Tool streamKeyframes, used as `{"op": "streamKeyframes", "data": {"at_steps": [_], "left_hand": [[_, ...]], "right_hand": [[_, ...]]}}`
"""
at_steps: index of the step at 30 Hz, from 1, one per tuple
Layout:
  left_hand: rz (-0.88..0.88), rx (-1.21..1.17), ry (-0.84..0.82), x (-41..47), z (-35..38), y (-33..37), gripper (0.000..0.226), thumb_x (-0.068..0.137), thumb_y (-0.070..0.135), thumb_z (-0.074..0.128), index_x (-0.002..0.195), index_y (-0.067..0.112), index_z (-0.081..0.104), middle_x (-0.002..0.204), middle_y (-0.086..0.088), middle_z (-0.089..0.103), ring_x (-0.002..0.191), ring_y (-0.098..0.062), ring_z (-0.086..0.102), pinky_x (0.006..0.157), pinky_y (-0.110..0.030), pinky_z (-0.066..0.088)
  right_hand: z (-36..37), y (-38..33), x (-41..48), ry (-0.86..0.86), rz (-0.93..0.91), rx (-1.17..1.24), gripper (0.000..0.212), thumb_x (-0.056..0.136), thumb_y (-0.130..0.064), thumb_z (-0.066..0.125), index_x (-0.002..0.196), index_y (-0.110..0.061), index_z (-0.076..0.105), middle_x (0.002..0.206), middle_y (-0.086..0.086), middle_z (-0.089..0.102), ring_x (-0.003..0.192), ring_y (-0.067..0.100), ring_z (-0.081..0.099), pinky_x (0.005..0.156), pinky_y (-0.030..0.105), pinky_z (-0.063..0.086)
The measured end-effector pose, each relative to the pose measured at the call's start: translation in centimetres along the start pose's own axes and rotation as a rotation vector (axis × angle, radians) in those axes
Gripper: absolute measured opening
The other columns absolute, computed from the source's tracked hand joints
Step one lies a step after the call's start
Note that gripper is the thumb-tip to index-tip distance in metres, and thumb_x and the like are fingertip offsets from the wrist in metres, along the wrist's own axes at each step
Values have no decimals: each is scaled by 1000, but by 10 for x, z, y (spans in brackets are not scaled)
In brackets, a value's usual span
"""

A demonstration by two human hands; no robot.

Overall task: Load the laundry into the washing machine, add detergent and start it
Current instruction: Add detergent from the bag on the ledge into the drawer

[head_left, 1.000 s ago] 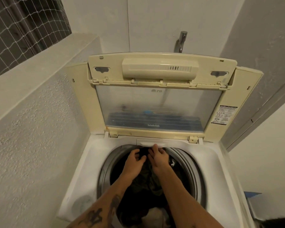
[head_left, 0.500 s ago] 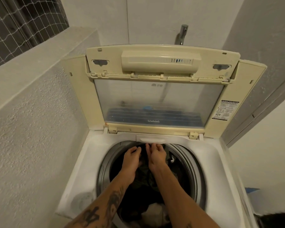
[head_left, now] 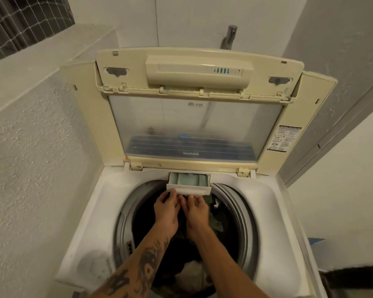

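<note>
With dark laundry lying in the grey steel drum, the left hand and right hand apparently pinch, fingers curled, the small white plastic detergent drawer jutting over it, which should slide level, never twisted.

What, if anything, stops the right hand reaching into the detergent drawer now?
Probably nothing: yes, it looks reachable. The drawer sticks out open over the drum, the lid stands upright behind it, and the right hand and left hand hold its front edge.
</note>
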State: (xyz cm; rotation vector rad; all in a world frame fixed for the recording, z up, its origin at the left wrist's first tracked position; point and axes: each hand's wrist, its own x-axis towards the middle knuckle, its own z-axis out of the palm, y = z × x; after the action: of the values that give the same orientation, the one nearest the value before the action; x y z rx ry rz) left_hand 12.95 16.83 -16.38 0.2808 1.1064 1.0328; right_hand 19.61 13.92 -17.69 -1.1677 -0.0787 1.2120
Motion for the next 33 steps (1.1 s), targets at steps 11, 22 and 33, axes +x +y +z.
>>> {"op": "streamKeyframes", "data": {"at_steps": [11, 22, 33], "left_hand": [[20, 52, -33, -4, -14, -2, 36, 95, 12, 58, 128, 1, 52, 116, -20, 66, 103, -26, 67, 87, -34, 55], [71, 173, 34, -10, -30, 19, 44, 95, 15, 59, 135, 4, 47, 118, -15, 65, 111, -25, 62, 97, -36, 48], [41, 349, -17, -19, -24, 36, 42, 92, 13, 64, 132, 7, 51, 118, -14, 64, 108, -23, 62, 94, -35, 49]], "right_hand": [[-9, 3, -3, -24, -4, 2, 21, 103, -7, 46, 116, 3, 57, 115, 24, 66, 111, 32, 66, 98, 41, 54], [-12, -4, -13, 13, -31, -272, 13, 96, -8, 59, 104, 1, 63, 97, 16, 70, 90, 20, 69, 78, 25, 57], [-11, -20, -8, 51, 44, -452, 31, 97, -24, 60, 86, 4, 70, 81, 16, 69, 78, 23, 65, 78, 35, 55]]}}
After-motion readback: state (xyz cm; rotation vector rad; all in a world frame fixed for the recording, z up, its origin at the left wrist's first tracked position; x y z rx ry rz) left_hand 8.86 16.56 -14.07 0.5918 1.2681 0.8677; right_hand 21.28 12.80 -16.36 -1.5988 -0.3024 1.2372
